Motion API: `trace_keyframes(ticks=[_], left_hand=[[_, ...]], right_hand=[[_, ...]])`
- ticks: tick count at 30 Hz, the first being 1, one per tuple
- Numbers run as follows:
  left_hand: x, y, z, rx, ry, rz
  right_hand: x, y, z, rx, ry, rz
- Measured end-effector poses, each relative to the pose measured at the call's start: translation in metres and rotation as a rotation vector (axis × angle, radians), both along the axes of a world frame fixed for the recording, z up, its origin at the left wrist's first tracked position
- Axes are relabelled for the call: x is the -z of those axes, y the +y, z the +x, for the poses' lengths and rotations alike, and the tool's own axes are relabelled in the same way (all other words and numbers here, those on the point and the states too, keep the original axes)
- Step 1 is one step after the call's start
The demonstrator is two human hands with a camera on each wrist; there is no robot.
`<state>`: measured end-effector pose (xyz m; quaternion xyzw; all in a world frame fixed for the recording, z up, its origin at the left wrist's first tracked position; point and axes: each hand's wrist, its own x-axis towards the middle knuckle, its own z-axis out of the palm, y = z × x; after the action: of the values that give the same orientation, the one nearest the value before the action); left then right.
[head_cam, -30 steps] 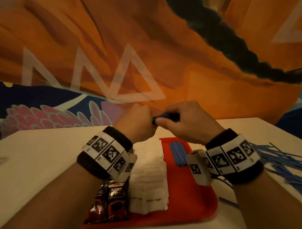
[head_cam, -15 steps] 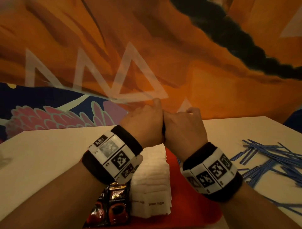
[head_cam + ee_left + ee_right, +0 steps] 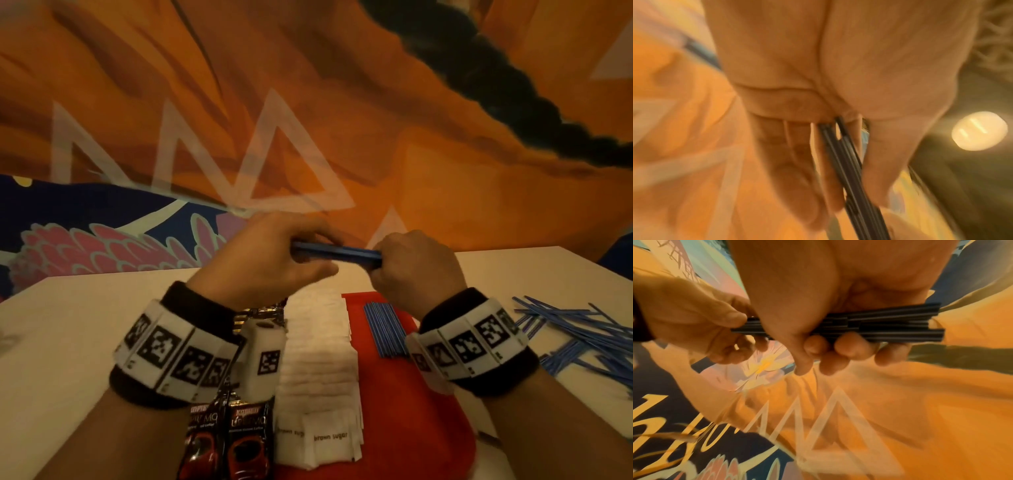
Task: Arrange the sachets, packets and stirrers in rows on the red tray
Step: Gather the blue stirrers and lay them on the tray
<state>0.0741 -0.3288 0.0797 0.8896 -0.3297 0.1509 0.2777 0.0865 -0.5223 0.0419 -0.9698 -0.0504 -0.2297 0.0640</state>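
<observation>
Both hands hold one bundle of blue stirrers [image 3: 337, 254] level in the air above the far end of the red tray [image 3: 404, 404]. My left hand [image 3: 301, 253] pinches its left end, and my right hand [image 3: 378, 262] grips its right end with curled fingers [image 3: 855, 345]. The wrist views show the bundle [image 3: 849, 162] [image 3: 869, 326] running between thumb and fingers. On the tray lie a short row of blue stirrers [image 3: 385, 330], a row of white brown-sugar sachets [image 3: 320, 377] and dark coffee packets [image 3: 226, 442] at the left.
A loose heap of blue stirrers [image 3: 582, 339] lies on the pale table [image 3: 68, 342] to the right of the tray. A painted orange wall [image 3: 342, 120] stands right behind the table. A single stirrer [image 3: 489, 438] lies by the tray's near right corner.
The hands were pressed together with the bundle hidden between them; now they have drawn apart sideways and the bundle lies level between them.
</observation>
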Motion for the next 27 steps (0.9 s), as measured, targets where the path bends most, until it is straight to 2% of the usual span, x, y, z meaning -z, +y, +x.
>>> trace_keyframes(ticks=[3,5,14,18,22,24,27], left_hand=[[0.008,-0.006,-0.003,0.113,0.149,-0.402],[0.014,-0.012,0.000,0.143,0.191,-0.533],[0.025,-0.022,0.010,0.180,0.218,-0.598],[0.024,-0.017,0.011,0.182,0.183,-0.624],[0.022,-0.008,0.015,0.235,0.219,-0.746],[0.021,-0.003,0.019,0.252,0.223,-0.805],[0.019,0.002,0.021,0.288,0.234,-0.885]], right_hand=[[-0.007,-0.003,-0.003,0.005,-0.042,0.008],[-0.010,-0.001,-0.007,-0.004,-0.049,-0.005],[-0.014,0.008,-0.020,-0.034,-0.033,-0.051],[-0.021,0.003,-0.027,-0.159,-0.047,-0.015],[-0.028,-0.011,-0.029,-0.228,-0.093,-0.005],[-0.031,-0.020,-0.028,-0.301,-0.106,0.064],[-0.033,-0.028,-0.024,-0.523,-0.152,0.400]])
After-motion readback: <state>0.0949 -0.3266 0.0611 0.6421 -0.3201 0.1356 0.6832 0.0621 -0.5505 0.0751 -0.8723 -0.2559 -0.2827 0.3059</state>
